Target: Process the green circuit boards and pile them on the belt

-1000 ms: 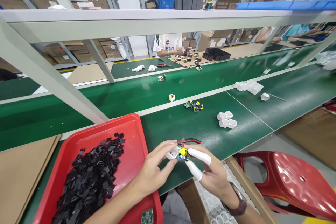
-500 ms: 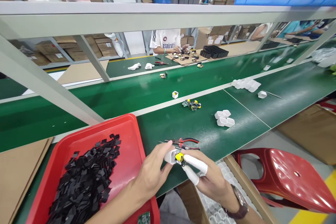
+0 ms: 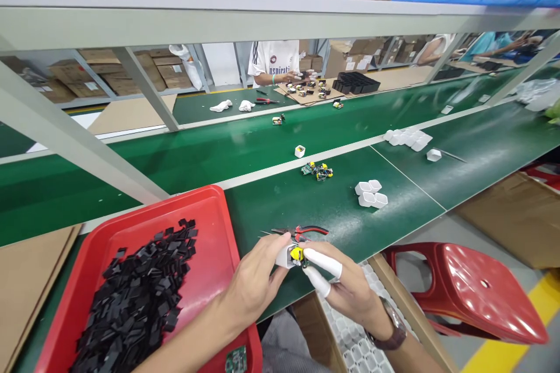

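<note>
Between thumb and fingers, my left hand (image 3: 258, 277) grips a small white plastic housing (image 3: 285, 256), its open end facing right. My right hand (image 3: 345, 280), with white finger cots on two fingers, pinches a small circuit board assembly with a yellow part (image 3: 297, 254) at that opening. Part of the assembly looks to be inside the housing; how deep it sits is hidden. Just beyond my hands lie red-and-black pliers (image 3: 306, 231) on the green bench. Further off rest several more circuit board assemblies (image 3: 318, 171) and a cluster of white housings (image 3: 371, 193).
At left stands a red tray (image 3: 210, 215) heaped with black pieces (image 3: 140, 291). A conveyor belt (image 3: 231, 145) carries spaced-out parts. Across it, a person in a white shirt (image 3: 275, 61) handles assemblies. A box of white housings (image 3: 350, 332) and a red stool (image 3: 481, 291) are at lower right.
My right hand has moved slightly left, and the yellow-topped assembly sits closer to the housing. Parts on the belt have shifted right. The whole view has tilted a little.
</note>
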Motion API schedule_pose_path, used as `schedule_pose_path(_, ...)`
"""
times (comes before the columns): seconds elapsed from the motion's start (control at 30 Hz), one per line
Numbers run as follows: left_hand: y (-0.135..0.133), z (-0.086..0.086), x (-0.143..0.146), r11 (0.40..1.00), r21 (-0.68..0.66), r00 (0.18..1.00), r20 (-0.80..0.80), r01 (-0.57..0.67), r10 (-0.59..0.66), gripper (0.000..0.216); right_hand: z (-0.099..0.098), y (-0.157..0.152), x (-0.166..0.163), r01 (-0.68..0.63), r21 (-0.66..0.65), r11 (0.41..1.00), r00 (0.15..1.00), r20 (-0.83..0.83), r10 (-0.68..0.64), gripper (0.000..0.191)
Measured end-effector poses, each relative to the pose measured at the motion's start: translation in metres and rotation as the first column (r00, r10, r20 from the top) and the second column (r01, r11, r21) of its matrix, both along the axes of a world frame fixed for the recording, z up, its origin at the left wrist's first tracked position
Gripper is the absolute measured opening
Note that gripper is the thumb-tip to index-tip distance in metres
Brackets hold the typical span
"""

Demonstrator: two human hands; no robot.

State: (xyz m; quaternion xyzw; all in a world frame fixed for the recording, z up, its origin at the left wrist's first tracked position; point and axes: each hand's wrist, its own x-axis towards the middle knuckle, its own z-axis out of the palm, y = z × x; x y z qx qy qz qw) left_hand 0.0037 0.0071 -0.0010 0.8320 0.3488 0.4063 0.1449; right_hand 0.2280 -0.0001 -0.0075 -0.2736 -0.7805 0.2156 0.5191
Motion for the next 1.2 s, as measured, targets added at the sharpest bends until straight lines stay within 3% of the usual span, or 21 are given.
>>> schedule_pose_path(0.27,-0.002,0.000,0.001,1.000,-0.001,1.000,-0.022,0.003,-0.003,0.063,-0.002,0.004,0.000,-0.005,0.040,0.999,1.000,-0.016,0.006,0.061)
schedule_pose_path(0.43,-0.002,-0.001,0.003,1.000,-0.007,1.000,0.002,0.022,-0.022,0.061,-0.005,0.004,-0.002,-0.011,-0.009,1.000,0.998,-0.057,0.010,0.058)
schedule_pose_path(0.6,-0.005,0.001,0.005,0.999,-0.030,0.994,0.101,0.033,-0.030,0.062,-0.011,0.003,-0.004,-0.034,0.084,0.996,0.998,-0.040,0.037,0.066)
schedule_pose_path(0.77,-0.007,0.003,0.008,0.996,-0.047,0.985,0.160,0.080,-0.072,0.060,-0.012,0.004,-0.002,-0.122,-0.103,0.987,0.989,-0.098,0.112,0.060)
schedule_pose_path(0.83,-0.008,0.001,0.008,0.996,-0.074,0.985,0.168,0.058,-0.045,0.059,-0.014,0.004,-0.002,-0.221,-0.309,0.925,0.960,-0.238,0.150,0.060)
schedule_pose_path(0.9,-0.009,-0.001,0.008,0.995,-0.093,0.987,0.157,0.044,-0.029,0.059,-0.017,0.005,-0.004,-0.395,-0.529,0.751,0.888,-0.430,0.163,0.062)
schedule_pose_path(0.97,-0.010,-0.004,0.007,0.995,-0.084,0.990,0.135,0.046,-0.034,0.058,-0.022,0.006,-0.007,-0.546,-0.632,0.551,0.806,-0.576,0.138,0.059)
schedule_pose_path(1.0,-0.011,-0.005,0.008,0.997,-0.072,0.992,0.122,0.041,-0.032,0.057,-0.024,0.006,-0.009,-0.587,-0.649,0.484,0.779,-0.616,0.117,0.055)
schedule_pose_path(1.07,-0.012,-0.005,0.008,0.999,-0.044,0.995,0.099,0.009,-0.004,0.055,-0.029,0.005,-0.015,-0.609,-0.666,0.431,0.752,-0.658,0.047,0.051)
schedule_pose_path(1.2,-0.011,0.000,0.008,0.998,-0.009,0.997,0.023,0.070,-0.070,0.051,-0.037,0.002,-0.024,-0.574,-0.673,0.466,0.731,-0.678,-0.079,0.048)
